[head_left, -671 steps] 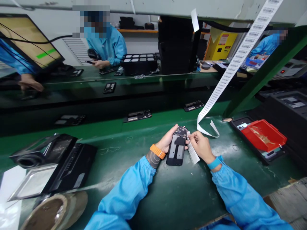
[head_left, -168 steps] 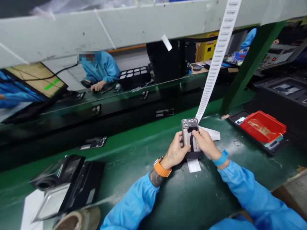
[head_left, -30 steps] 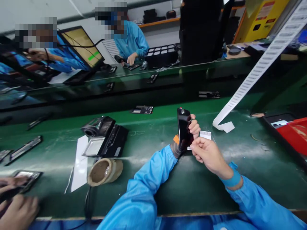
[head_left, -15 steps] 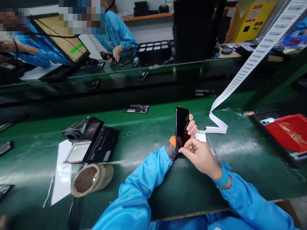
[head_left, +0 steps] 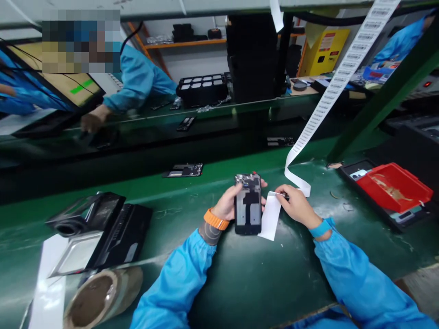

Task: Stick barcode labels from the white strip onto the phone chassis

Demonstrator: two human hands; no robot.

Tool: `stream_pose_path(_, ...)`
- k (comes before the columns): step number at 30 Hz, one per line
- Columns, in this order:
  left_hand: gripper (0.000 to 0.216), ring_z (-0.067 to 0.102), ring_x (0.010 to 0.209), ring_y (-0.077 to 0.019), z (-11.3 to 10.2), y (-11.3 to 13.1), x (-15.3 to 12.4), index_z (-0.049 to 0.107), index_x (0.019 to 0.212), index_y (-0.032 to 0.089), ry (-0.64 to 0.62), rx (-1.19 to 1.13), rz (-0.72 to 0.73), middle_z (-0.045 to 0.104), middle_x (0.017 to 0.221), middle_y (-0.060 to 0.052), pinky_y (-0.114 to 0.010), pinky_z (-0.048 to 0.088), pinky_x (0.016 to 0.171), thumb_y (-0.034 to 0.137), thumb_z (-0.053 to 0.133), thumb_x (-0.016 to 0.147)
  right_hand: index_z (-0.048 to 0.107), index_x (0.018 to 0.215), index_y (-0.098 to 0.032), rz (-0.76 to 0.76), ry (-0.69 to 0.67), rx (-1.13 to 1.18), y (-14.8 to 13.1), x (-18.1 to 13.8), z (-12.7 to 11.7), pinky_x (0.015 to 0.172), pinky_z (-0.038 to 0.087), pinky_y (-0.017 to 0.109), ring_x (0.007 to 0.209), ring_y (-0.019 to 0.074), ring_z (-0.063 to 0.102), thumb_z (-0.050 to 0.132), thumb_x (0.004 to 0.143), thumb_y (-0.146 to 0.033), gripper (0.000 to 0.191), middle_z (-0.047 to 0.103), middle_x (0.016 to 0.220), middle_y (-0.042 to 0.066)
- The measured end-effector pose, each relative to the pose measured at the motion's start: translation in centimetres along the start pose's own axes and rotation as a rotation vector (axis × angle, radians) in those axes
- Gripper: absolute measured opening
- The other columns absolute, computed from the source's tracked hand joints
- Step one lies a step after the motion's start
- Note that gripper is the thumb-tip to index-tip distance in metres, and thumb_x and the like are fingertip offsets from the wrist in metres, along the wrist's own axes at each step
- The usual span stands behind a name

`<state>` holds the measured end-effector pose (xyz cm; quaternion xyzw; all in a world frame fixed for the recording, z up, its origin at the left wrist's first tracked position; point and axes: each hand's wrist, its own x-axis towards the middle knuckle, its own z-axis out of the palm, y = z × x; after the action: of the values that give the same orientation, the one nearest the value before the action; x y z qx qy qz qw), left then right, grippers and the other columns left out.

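Phone (head_left: 248,208) left of paper (head_left: 270,218), bin (head_left: 414,189) right

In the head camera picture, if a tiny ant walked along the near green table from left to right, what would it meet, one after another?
Big white sheet → brown cylinder → orange wristband → opened phone → folded white paper → right hand → red tray.

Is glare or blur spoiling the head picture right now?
Head view: pale sheen on the green bench, a co-worker's hand smeared at upper left, pixel blocks above it; the phone in the left hand looks fairly sharp, but print on the hanging barcode strip is too small to read.
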<state>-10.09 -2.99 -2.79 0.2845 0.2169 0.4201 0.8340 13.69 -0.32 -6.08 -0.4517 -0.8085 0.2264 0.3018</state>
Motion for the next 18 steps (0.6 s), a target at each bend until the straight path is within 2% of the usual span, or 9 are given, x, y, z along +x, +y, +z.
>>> stream_pose_path(3, 0.076, 0.072, 0.085, -0.0336, 0.5, -0.6, -0.5, 0.056, 0.132, 0.009, -0.094, 0.161, -0.121, 0.072, 0.099, -0.022, -0.042, 0.057, 0.072, 0.053, 0.077, 0.074, 0.062, 0.09, -0.02, 0.014, 0.017, 0.118, -1.4, -0.3, -1.2, 0.069, 0.046, 0.031, 0.076, 0.0183, 0.061, 0.054, 0.092, -0.022, 0.009, 0.066, 0.082, 0.003)
stream_pose_path(8, 0.064, 0.073, 0.082, -0.0307, 1.5, -0.8, -0.8, 0.059, 0.126, 0.011, -0.053, 0.241, -0.13, 0.074, 0.093, -0.02, -0.039, 0.058, 0.071, 0.048, 0.077, 0.077, 0.064, 0.086, -0.021, -0.086, 0.107, 0.114, -2.4, -0.5, -2.5, 0.072, 0.049, 0.034, 0.079, 0.0199, 0.063, 0.055, 0.092, -0.022, 0.01, 0.068, 0.082, 0.004)
stream_pose_path(13, 0.062, 0.074, 0.081, -0.0311, 1.6, -1.1, -0.6, 0.057, 0.129, 0.011, -0.068, 0.179, -0.125, 0.074, 0.092, -0.019, -0.04, 0.059, 0.071, 0.047, 0.074, 0.081, 0.066, 0.099, -0.022, -0.197, 0.212, 0.036, -2.2, -0.6, -2.2, 0.076, 0.052, 0.038, 0.085, 0.022, 0.063, 0.055, 0.091, -0.016, 0.015, 0.068, 0.089, 0.006)
stream_pose_path(18, 0.066, 0.073, 0.087, -0.0332, 1.3, -1.4, -0.5, 0.048, 0.14, 0.01, -0.131, 0.022, -0.166, 0.073, 0.098, -0.021, -0.042, 0.058, 0.074, 0.051, 0.06, 0.09, 0.07, 0.092, -0.024, -0.309, 0.3, -0.063, -2.1, -0.6, -2.0, 0.077, 0.051, 0.04, 0.085, 0.022, 0.061, 0.055, 0.09, -0.012, 0.019, 0.067, 0.089, 0.006)
